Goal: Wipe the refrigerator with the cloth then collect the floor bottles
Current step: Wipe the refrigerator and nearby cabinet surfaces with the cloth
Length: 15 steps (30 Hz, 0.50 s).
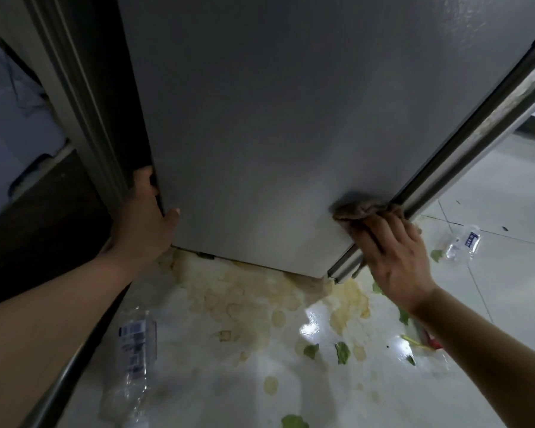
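Stained floor (507, 193): bottles (135, 350), leaf scraps (342, 352)

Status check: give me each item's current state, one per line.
Left hand: grips the refrigerator door edge.
Right hand: presses the cloth against the door's lower right.
Near bottle: lying on the floor.
Far bottle: lying on the floor.

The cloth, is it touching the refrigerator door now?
Touching. The head view shows the right hand pressing the cloth flat against the refrigerator door, beside its right edge.
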Available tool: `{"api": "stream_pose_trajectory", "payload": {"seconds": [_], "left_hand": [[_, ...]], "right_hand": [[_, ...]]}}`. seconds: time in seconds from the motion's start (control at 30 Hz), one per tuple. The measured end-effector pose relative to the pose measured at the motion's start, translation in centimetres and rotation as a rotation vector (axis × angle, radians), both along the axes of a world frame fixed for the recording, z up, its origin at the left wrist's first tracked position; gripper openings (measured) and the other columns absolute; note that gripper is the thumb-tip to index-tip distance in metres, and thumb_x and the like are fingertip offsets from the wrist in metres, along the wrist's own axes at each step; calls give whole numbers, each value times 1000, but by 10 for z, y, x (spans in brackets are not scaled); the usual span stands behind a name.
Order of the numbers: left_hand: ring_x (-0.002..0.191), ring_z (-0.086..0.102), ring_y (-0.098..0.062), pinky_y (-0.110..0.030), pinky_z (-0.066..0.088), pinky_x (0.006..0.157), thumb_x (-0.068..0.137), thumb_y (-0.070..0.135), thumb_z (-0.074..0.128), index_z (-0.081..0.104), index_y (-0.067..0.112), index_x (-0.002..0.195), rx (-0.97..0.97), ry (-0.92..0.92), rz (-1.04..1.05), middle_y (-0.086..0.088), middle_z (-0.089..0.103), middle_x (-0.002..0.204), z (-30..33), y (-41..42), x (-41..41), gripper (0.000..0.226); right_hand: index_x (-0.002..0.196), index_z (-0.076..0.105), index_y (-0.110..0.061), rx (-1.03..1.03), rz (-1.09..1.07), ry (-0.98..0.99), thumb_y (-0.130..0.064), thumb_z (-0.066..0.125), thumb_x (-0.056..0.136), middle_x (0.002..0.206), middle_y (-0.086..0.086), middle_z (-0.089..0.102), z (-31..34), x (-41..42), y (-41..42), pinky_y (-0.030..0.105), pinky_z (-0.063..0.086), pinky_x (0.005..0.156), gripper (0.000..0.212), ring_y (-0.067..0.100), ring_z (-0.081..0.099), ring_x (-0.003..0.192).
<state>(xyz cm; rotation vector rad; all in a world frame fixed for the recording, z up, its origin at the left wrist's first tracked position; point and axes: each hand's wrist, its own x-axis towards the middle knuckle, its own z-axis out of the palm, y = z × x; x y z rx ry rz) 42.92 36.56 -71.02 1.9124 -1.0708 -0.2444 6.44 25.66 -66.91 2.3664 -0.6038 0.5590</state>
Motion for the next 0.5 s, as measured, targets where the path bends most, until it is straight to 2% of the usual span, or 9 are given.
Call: {"api": "stream_pose_trajectory", "payload": {"seconds": [0.07, 0.17, 0.23, 0.33, 0.43, 0.5], "left_hand": [[101, 58, -30, -43, 50, 80, 79, 10, 69, 26, 24, 131, -12, -29, 19, -9, 57, 117, -5, -3, 1, 68], [99, 58, -29, -44, 51, 80, 78, 9, 69, 26, 28, 126, -19, -20, 29, -6, 56, 114, -10, -5, 2, 67], [97, 58, -29, -43, 51, 79, 78, 10, 69, 26, 29, 125, -24, -17, 24, 0, 54, 108, -11, -7, 3, 66], [96, 58, -29, -46, 51, 79, 77, 11, 69, 26, 29, 124, -12, -34, 6, 7, 51, 103, -10, -5, 7, 66], [100, 58, -28, -46, 51, 81, 77, 11, 69, 26, 29, 124, -7, -36, -44, 7, 51, 106, -8, -4, 11, 65], [100, 58, -27, -46, 51, 81, 78, 11, 69, 26, 28, 123, -2, -41, -66, 4, 54, 109, -7, -4, 14, 65]], "right_hand": [[118, 62, -2, 24, 23, 63, -2, 44, 89, 117, 16, 50, -20, 0, -1, 43, 43, 87, 34, 34, 51, 101], [109, 70, -5, 47, 106, 332, 3, 63, 75, 111, 15, 66, -47, -3, 4, 43, 54, 86, 36, 33, 64, 98], [105, 72, -7, 111, 104, 427, 3, 66, 66, 107, 13, 69, -54, 1, 10, 40, 56, 83, 41, 31, 67, 95], [115, 68, -7, 157, 86, 348, 1, 66, 73, 109, 13, 68, -47, 10, 13, 39, 56, 84, 43, 30, 66, 94], [136, 44, -4, 108, 84, 117, -1, 55, 87, 118, 17, 58, -25, 26, 9, 43, 48, 86, 51, 32, 58, 98], [137, 38, -5, 91, 79, -32, -5, 49, 93, 121, 17, 48, -16, 42, 6, 43, 42, 86, 46, 32, 49, 99]]}}
